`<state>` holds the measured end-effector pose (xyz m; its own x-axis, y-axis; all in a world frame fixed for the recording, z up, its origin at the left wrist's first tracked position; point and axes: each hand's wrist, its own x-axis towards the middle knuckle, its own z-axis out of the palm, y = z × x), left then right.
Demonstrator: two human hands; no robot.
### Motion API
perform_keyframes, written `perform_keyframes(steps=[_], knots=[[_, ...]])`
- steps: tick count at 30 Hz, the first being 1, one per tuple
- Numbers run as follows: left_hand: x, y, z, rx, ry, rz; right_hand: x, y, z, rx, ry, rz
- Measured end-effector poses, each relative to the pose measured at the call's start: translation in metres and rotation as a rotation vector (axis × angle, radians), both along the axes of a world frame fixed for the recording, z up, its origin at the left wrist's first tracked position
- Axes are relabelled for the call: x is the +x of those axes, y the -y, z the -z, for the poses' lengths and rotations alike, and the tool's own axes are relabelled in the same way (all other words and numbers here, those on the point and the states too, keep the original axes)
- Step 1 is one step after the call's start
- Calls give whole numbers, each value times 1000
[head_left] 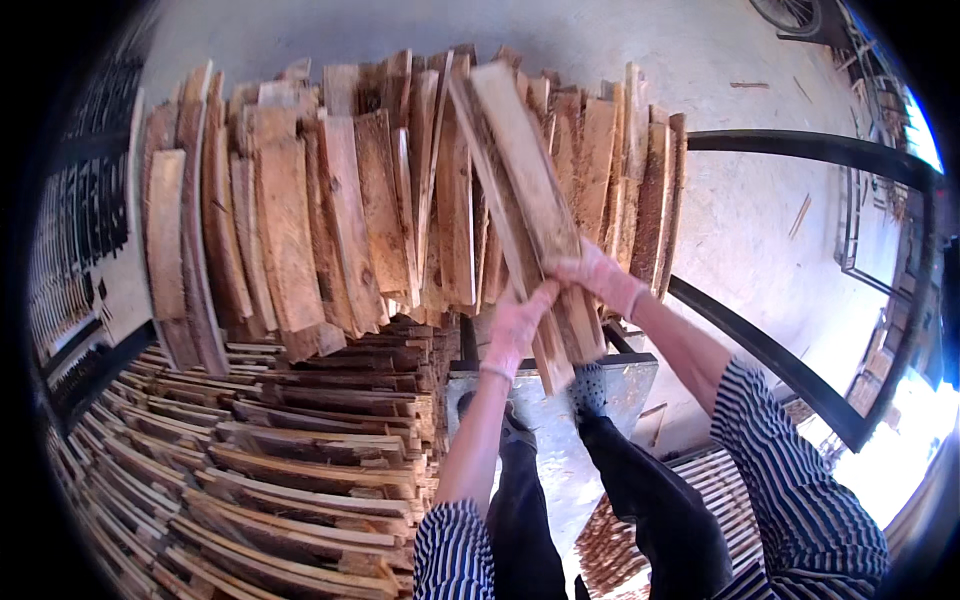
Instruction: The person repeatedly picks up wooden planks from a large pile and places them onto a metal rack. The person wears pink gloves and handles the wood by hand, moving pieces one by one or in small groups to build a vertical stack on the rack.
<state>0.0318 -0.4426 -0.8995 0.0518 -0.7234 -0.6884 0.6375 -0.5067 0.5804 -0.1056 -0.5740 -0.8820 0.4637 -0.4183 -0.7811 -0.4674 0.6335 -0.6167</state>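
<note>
Holding the left board and right board together appears to be the present step; the next move probably calls for steady, matched grips. Beyond, the upright row spans 10 to 1 o'clock. The left hand curls on the left board, which extends towards 11 o'clock; the right hand clasps the right board, extending likewise.

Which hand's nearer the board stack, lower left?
Left. The left hand is right of the stacked boards in view; the right hand is farther right.
</note>
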Motion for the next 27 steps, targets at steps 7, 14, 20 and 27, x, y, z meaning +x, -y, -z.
perform_keyframes(steps=[7,14,20,27], knots=[[-45,-66,-198,221,35,133,-51,-92,-166,102,-132,81],[-14,-25,-209,381,-387,293,-85,-128,-144,438,-42,299],[-49,-18,-183,347,-309,352,-93,-92,-165,560,54,548],[-85,-70,-423,20,465,127,-79,-91,-394,-132,22,110]])
